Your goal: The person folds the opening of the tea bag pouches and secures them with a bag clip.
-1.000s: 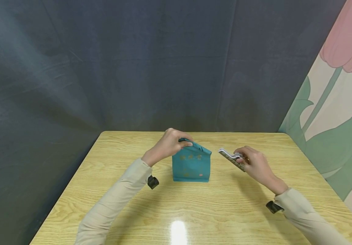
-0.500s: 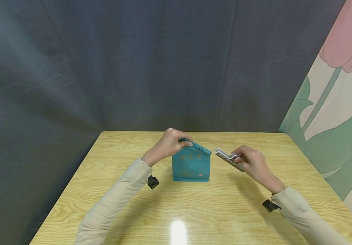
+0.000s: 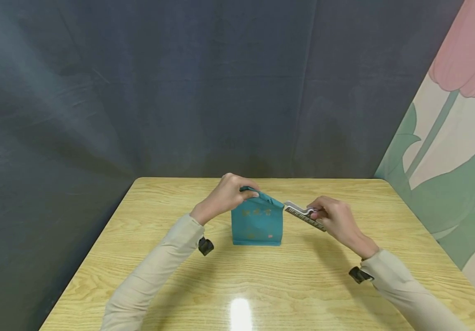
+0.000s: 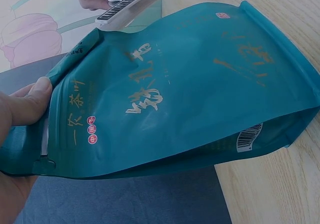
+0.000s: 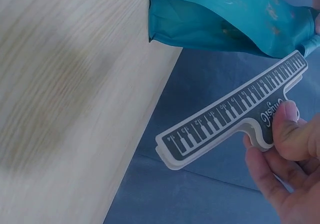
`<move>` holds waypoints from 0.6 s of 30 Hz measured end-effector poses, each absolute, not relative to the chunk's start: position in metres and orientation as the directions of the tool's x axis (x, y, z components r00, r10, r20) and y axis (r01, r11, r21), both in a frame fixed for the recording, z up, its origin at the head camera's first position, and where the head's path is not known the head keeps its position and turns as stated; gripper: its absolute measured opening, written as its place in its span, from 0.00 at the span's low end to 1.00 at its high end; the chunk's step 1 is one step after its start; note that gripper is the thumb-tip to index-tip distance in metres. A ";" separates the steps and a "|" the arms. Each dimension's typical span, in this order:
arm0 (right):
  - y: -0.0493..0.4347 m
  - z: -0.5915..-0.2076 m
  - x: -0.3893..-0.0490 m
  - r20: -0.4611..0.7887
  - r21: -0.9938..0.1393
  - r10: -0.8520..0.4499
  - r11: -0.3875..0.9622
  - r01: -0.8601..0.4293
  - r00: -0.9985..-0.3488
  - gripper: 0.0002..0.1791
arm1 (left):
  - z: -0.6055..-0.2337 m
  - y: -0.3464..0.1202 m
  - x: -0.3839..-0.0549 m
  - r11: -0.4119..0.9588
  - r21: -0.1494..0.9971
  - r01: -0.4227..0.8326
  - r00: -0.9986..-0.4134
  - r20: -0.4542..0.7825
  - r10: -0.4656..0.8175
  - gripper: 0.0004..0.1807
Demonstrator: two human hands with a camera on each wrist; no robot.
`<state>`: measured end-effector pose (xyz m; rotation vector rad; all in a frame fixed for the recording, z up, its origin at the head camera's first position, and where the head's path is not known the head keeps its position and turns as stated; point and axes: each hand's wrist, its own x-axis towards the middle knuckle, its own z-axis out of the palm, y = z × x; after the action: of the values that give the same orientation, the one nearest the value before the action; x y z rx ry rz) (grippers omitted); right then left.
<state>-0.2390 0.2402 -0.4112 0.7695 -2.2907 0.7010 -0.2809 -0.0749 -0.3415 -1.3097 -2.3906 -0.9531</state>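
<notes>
1. The left hand (image 3: 225,195) pinched the folded top of a teal bag (image 3: 257,223) standing upright on a wooden table (image 3: 295,285).
2. The right hand (image 3: 338,220) gripped a piano-key clip (image 5: 232,110) by its handle, just beside the bag's right-hand top corner.

The left hand (image 3: 228,193) pinches the upper left corner of a teal pouch (image 3: 257,225) that stands upright on a wood-grain bench (image 3: 237,276). The pouch's folded top edge slopes down to the right; its front bears faint gold characters and a small pinkish mark low on the right. The right hand (image 3: 336,219) grips a white clip (image 3: 304,218) with a dark striped strip, tilted so that its left end is higher, at the pouch's top right corner; whether they touch is unclear. Both arms wear beige sleeves (image 3: 154,271), with a black device (image 3: 206,246) at each wrist. Behind hangs a dark blue curtain (image 3: 187,92); on the right, a wall carries a pink tulip mural (image 3: 465,55).
</notes>
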 end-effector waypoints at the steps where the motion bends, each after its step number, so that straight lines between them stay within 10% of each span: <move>1: 0.239 -0.411 -0.239 0.686 -0.280 -0.344 0.689 -0.669 -0.641 0.17 | -0.341 -0.075 -0.281 0.380 0.424 0.822 -0.563 0.503 0.656 0.06; 18: 0.228 -0.407 -0.240 0.664 -0.312 -0.354 0.670 -0.674 -0.658 0.15 | -0.341 -0.075 -0.281 0.382 0.423 0.822 -0.563 0.500 0.657 0.07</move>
<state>-0.2397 0.2283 -0.4068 0.7917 -2.3157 0.7428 -0.2814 -0.0752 -0.3414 -1.3106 -2.3933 -0.9503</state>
